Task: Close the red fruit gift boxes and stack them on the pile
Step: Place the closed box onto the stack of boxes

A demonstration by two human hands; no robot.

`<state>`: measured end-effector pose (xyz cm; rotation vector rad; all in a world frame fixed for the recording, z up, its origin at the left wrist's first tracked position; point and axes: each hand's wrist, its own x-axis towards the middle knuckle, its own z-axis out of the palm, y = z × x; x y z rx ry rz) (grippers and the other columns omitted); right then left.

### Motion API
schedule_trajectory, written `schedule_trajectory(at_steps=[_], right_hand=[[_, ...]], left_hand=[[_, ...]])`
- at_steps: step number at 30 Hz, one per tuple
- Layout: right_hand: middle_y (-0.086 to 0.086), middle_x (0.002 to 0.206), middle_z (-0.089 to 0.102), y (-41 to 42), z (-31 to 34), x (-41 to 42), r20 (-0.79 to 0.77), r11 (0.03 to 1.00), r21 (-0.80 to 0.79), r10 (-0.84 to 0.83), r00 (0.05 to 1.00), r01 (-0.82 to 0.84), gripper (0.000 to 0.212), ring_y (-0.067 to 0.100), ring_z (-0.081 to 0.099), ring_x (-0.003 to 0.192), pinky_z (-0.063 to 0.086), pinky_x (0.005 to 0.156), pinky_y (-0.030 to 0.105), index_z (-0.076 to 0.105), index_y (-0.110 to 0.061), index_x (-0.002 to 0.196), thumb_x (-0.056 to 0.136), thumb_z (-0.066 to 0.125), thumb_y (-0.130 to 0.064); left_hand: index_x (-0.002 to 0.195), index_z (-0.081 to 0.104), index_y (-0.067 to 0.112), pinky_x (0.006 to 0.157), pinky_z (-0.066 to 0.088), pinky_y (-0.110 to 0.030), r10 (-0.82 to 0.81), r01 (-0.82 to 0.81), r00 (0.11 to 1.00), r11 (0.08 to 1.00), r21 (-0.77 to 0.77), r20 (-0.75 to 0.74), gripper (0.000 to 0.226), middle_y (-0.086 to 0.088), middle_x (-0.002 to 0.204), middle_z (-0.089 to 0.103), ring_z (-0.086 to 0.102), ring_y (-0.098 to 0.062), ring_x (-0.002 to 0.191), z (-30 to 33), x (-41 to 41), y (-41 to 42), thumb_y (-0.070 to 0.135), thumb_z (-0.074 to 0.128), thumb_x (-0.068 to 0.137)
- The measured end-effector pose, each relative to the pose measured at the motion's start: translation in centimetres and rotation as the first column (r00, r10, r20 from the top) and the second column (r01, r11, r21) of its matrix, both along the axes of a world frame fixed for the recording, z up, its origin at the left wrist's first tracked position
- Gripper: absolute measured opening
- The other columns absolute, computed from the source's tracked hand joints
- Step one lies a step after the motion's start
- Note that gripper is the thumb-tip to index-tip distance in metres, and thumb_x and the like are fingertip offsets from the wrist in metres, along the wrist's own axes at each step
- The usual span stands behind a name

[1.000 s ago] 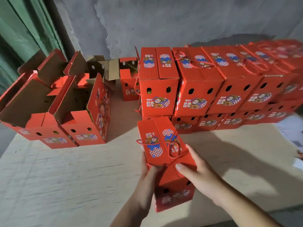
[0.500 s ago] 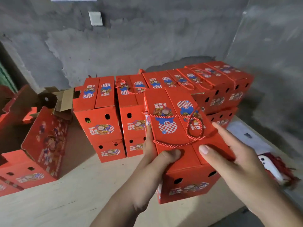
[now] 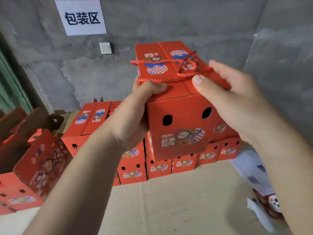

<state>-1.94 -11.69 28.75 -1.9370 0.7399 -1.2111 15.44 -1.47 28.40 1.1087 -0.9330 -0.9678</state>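
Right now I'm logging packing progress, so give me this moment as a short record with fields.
held item: closed red gift box, raised above the pile
left hand: grips the box's left top edge
right hand: holds the right top edge, thumb by the red cord handle
pile: closed boxes stacked in two layers
open boxes: at left, flaps up
wall sign: white paper, handwritten characters

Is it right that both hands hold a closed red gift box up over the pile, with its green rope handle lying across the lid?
Not quite: the head view shows the rope handle is red. Otherwise yes: left hand and right hand hold the closed gift box above the pile.
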Motion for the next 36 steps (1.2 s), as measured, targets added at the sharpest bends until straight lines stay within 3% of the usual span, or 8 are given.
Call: schedule_trajectory(at_steps=[3,6,10,16,19,23,29,36], right_hand=[[-0.014,0.139,0.064,-4.0,1.3,3.9,0.096,1.000,0.006,0.022,0.995,-0.022,0.096,-0.007,0.060,0.121,0.047,0.107,0.026,0.050,-0.025,0.152,0.071,0.068,-0.074],[-0.014,0.135,0.063,-7.5,-1.1,8.7,0.043,0.997,0.011,0.074,0.996,-0.075,0.070,0.002,0.060,0.121,0.048,0.105,0.027,0.052,-0.029,0.149,0.087,0.068,-0.059],[-0.004,0.159,0.044,-10.2,-6.7,12.0,-0.116,0.993,-0.044,0.100,0.988,-0.106,0.077,0.023,0.059,0.128,0.048,0.089,0.026,0.016,-0.044,0.159,0.101,0.064,-0.030],[-0.005,0.171,0.016,-9.9,-11.5,13.1,-0.125,0.999,-0.010,0.045,0.991,-0.046,0.098,-0.006,0.036,0.138,0.038,0.103,0.010,-0.009,-0.031,0.164,0.099,0.059,-0.005],[-0.004,0.174,0.001,-8.5,-13.4,13.1,-0.121,0.998,0.058,0.043,0.992,-0.036,0.098,0.008,0.012,0.157,0.023,0.125,0.030,-0.011,-0.026,0.165,0.098,0.058,-0.003],[-0.009,0.172,-0.017,-6.1,-16.4,11.5,-0.158,0.986,0.137,0.115,0.981,-0.094,0.096,0.000,-0.012,0.155,0.002,0.115,0.003,-0.012,-0.029,0.165,0.101,0.055,-0.003],[-0.039,0.149,0.037,-1.6,-19.2,6.1,-0.006,0.926,0.323,0.211,0.978,-0.197,0.059,-0.008,0.041,0.141,0.042,0.117,0.030,0.031,-0.047,0.157,0.108,0.053,-0.022],[-0.015,0.139,0.064,-0.3,-20.6,-4.4,0.027,0.935,0.353,-0.050,0.998,0.037,0.054,0.000,0.058,0.130,0.050,0.109,0.032,0.052,-0.027,0.149,0.095,0.051,-0.019]], left_hand=[[0.150,0.050,0.013,0.087,0.062,-0.044,0.106,-0.106,0.994,0.993,-0.052,-0.006,0.068,-0.014,0.132,0.070,0.072,-0.029,0.113,1.1,2.8,-2.6,0.036,0.062,0.088],[0.146,0.057,0.016,0.101,0.057,-0.054,0.324,-0.325,0.946,0.945,0.035,0.027,0.053,-0.013,0.131,0.071,0.070,-0.034,0.117,0.1,5.6,-6.8,0.041,0.058,0.100],[0.150,0.052,0.029,0.108,0.049,-0.051,0.519,-0.543,0.837,0.825,0.155,0.170,0.073,-0.002,0.144,0.063,0.062,-0.025,0.128,-4.4,6.9,-10.0,0.076,0.039,0.096],[0.157,0.030,0.038,0.085,0.047,-0.025,0.531,-0.556,0.780,0.831,-0.023,0.330,0.051,0.011,0.136,0.058,0.057,-0.008,0.117,-9.8,5.7,-9.9,0.025,0.042,0.110],[0.147,0.042,0.037,0.073,0.047,-0.010,0.524,-0.558,0.796,0.829,0.030,0.302,0.041,0.024,0.118,0.061,0.059,0.015,0.094,-11.8,4.9,-8.6,0.021,0.044,0.110],[0.154,0.039,0.039,0.088,0.038,-0.006,0.571,-0.595,0.797,0.798,0.094,0.197,0.048,0.024,0.134,0.048,0.050,0.021,0.106,-14.3,1.9,-7.3,0.029,0.049,0.108],[0.120,0.070,0.036,0.080,0.055,-0.021,0.436,-0.429,0.900,0.891,0.150,-0.020,0.025,0.011,0.110,0.076,0.072,-0.003,0.102,-17.2,-4.7,-5.4,0.025,0.051,0.109],[0.112,0.076,0.035,0.095,0.053,-0.032,0.124,-0.098,0.981,0.981,0.168,-0.152,0.020,0.001,0.117,0.076,0.072,-0.015,0.112,-18.8,-13.0,-6.1,0.028,0.061,0.102]])
